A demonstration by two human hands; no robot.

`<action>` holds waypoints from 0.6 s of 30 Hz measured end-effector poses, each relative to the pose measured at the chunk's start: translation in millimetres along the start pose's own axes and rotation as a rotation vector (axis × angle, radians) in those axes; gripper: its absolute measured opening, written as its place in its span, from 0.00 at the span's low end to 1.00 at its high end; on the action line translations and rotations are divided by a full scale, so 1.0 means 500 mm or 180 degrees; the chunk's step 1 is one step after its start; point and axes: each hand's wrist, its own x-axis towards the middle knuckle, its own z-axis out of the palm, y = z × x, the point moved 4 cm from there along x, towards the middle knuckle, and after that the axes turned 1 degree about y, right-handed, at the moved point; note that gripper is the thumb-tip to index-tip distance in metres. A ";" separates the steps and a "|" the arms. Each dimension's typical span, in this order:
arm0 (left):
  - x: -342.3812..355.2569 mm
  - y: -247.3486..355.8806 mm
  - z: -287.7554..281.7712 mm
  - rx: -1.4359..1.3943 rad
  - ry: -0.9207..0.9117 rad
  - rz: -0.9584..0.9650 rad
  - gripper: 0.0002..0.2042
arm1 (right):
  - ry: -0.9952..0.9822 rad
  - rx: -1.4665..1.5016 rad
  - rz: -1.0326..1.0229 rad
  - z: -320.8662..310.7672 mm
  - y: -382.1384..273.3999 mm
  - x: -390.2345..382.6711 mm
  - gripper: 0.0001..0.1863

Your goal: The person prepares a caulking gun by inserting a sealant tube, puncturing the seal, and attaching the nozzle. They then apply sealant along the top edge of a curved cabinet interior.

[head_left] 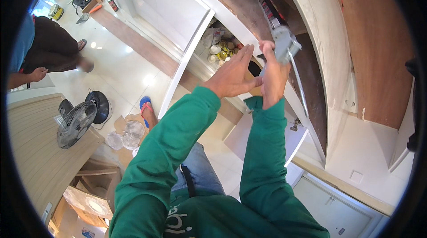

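A caulking gun (287,44) with a grey frame, a long threaded-looking rod and a black-and-red tube is in my right hand (274,75). Its tube points away from me over the brown inside of a white-edged cabinet (307,75), and the rod trails back toward me. My left hand (233,74) is beside the right one, flat, with its fingers stretched out and no object visible in it. The thumb comes close to my right hand; whether they touch I cannot tell. Green sleeves cover both forearms.
Below the cabinet top, an open compartment holds several small cans (222,51). A white door (267,138) hangs open near my right arm. On the left are a fan (78,122), crumpled plastic (132,135) and another person (49,42). A can (112,4) stands on the floor farther off.
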 end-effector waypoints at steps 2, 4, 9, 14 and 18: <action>-0.026 0.025 -0.015 -0.0070 -0.0096 0.0022 0.46 | -0.0001 0.0821 0.0401 -0.012 0.020 -0.017 0.13; -0.040 0.049 -0.029 -0.0040 -0.0156 -0.0011 0.46 | 0.0031 0.1364 0.0784 -0.018 0.040 -0.026 0.12; -0.080 0.110 -0.052 0.0402 -0.0045 -0.0032 0.43 | -0.0052 0.2116 0.0990 -0.030 0.054 -0.071 0.12; -0.090 0.117 -0.050 0.0538 -0.0113 -0.0237 0.34 | -0.0059 0.2836 0.1185 -0.019 0.074 -0.075 0.14; -0.068 0.098 -0.049 0.0691 -0.0156 -0.0147 0.26 | 0.0179 0.3001 0.1396 0.000 0.101 -0.043 0.16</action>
